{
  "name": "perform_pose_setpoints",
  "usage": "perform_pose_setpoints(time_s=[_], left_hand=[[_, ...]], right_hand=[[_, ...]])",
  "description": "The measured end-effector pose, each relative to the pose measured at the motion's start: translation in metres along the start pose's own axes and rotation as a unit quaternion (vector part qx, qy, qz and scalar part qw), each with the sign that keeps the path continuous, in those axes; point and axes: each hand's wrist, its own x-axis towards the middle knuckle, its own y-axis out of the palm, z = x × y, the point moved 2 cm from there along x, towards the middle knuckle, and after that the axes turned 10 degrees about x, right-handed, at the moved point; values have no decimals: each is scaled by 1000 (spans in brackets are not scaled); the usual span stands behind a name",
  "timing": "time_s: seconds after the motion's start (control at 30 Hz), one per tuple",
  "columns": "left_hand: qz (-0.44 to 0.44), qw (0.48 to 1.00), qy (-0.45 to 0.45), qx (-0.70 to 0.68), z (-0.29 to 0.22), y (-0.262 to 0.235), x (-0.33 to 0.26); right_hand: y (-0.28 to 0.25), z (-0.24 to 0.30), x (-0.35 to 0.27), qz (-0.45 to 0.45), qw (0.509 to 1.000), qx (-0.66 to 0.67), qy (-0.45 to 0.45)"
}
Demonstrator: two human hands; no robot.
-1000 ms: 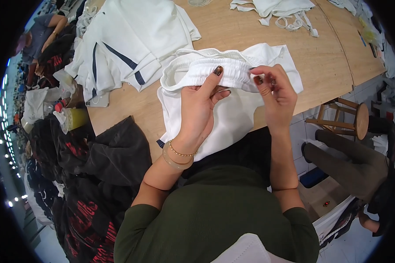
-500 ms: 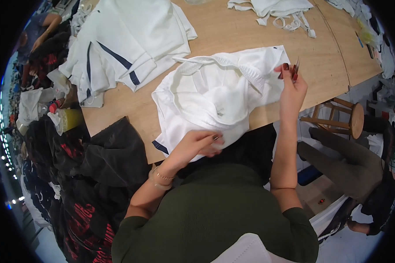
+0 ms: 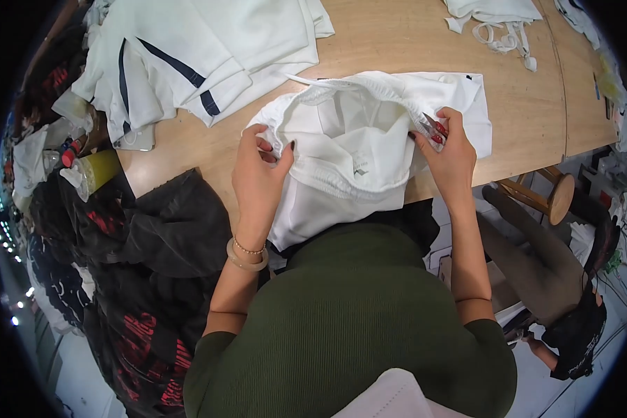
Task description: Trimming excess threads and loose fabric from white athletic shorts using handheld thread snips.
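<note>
At frame centre, white garment (image 3: 359,150) lies on wooden table (image 3: 397,42), long axis running left-right. Left hand (image 3: 258,174) grips its left edge; right hand (image 3: 449,150) pinches its right edge, holding small snips (image 3: 428,125).

- It was a garment workshop
- White clothes (image 3: 188,56) lay stacked on a long wooden table (image 3: 529,118)
- Dark garments (image 3: 139,279) were heaped beside it
- A wooden stool (image 3: 543,198) stood on the floor by the table
</note>
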Motion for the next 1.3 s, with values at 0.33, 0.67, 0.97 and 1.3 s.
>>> perform_pose_setpoints(time_s=[0.33,0.67,0.97,1.3], left_hand=[[-36,990,-49,-127,13,13,-9],[-18,958,-83,-275,35,19,-8],[239,614,-91,-746,46,-50,3],[213,732,-160,-627,42,26,64]], right_hand=[[18,-19,-6,-99,993,43,-41],[-2,-43,-18,-241,964,86,-79],[-65,-77,9,91,477,856,178],[-7,-118,63,5,613,756,228]])
